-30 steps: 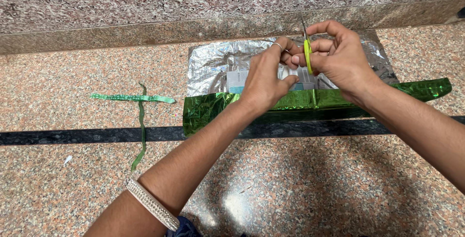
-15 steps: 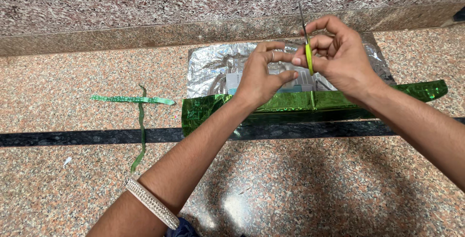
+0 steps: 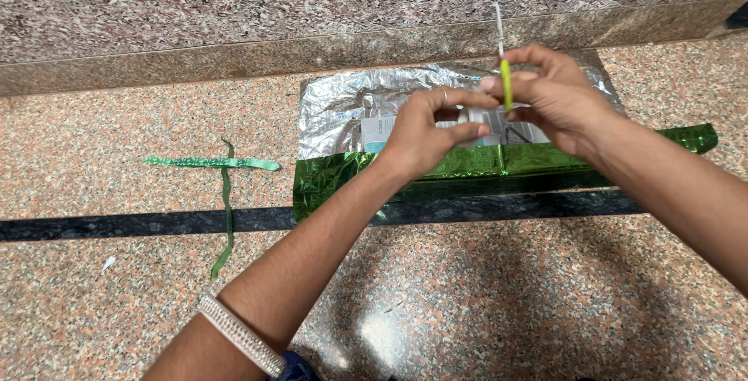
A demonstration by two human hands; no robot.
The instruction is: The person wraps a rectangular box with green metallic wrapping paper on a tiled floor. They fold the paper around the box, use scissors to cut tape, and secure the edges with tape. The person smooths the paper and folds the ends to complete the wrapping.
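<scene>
Yellow-green cutter (image 3: 506, 85) pinched upright in the right hand (image 3: 557, 100) at upper centre; left hand (image 3: 425, 132) fingers curl by its base. Steady grip seems wise above the foil wrap (image 3: 343, 104).

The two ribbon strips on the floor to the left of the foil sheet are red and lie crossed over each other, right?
Not quite: the two ribbon strips are green, not red. The head view shows them crossed on the speckled stone floor, left of the foil sheet, just as you say.
</scene>
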